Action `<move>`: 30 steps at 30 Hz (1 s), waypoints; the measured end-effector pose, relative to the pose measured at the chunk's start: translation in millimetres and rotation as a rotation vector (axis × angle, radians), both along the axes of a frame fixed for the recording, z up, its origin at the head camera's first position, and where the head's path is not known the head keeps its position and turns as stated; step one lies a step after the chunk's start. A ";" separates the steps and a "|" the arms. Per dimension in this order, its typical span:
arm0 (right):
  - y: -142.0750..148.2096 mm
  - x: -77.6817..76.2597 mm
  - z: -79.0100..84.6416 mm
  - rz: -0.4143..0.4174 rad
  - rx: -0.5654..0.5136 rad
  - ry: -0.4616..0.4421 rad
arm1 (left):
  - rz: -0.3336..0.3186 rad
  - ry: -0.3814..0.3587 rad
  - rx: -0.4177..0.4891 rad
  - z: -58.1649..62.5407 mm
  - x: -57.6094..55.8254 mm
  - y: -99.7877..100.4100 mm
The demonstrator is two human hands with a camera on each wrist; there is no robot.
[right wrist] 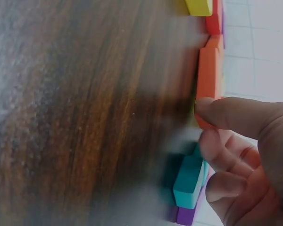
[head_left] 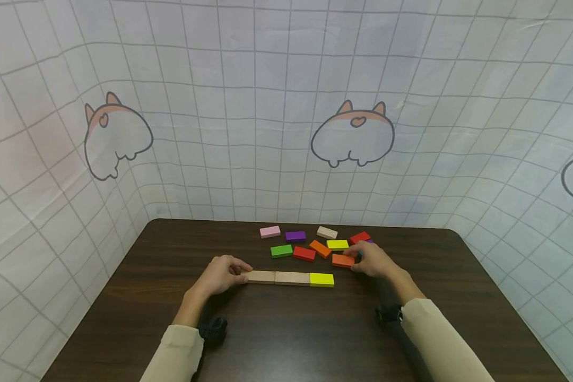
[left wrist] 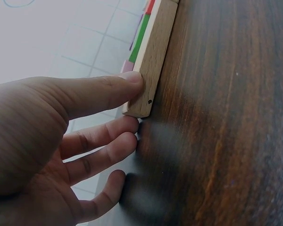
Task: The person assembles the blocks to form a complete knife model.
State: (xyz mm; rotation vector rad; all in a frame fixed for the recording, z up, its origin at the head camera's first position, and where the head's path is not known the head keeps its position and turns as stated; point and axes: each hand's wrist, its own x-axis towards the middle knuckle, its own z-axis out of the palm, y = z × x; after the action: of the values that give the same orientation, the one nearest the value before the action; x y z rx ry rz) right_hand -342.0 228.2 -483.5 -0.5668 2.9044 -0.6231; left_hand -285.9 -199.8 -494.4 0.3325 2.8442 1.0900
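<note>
In the head view, a straight row on the table holds a plain wooden block (head_left: 261, 277), a second wooden block (head_left: 292, 278) and a yellow block (head_left: 322, 280). My left hand (head_left: 222, 275) pinches the row's left end; the left wrist view shows the thumb against the wooden block's (left wrist: 158, 52) side, the index finger mostly hidden. Farther back on the right, my right hand (head_left: 374, 261) pinches the right end of an orange block (head_left: 342, 260). Its thumb presses the near side of the orange block (right wrist: 208, 70) in the right wrist view.
Behind the row lie loose blocks: pink (head_left: 269, 232), purple (head_left: 295, 236), green (head_left: 281, 251), red (head_left: 304, 254), a second orange one (head_left: 320, 249), and others. A teal block (right wrist: 188, 181) lies just below the right fingers. White gridded cloth (head_left: 248, 132) hangs around the dark table (head_left: 286, 329).
</note>
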 end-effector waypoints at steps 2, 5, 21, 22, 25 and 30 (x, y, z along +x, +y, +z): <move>1.5 2.9 1.7 0.002 -0.014 -0.002 | 0.000 0.000 -0.002 0.1 0.3 0.1; 4.8 8.4 4.8 0.003 -0.051 -0.019 | -0.001 0.004 -0.007 0.5 0.6 0.3; 34.9 42.3 12.4 0.068 -0.144 -0.086 | -0.009 0.009 -0.016 4.6 2.8 2.8; 36.8 43.8 11.7 0.077 -0.140 -0.087 | -0.008 0.009 -0.017 4.9 2.9 3.0; 40.7 48.1 9.3 0.092 -0.146 -0.104 | -0.008 0.005 -0.016 5.5 3.2 3.1; 43.9 51.7 4.9 0.083 -0.157 -0.147 | -0.011 0.000 -0.005 5.4 3.4 1.9</move>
State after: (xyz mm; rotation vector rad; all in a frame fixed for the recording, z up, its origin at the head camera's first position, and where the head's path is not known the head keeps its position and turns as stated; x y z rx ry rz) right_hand -290.4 272.1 -478.6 -0.6271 2.6974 -0.8482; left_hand -282.5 -198.0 -489.0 0.3468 2.8415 1.0809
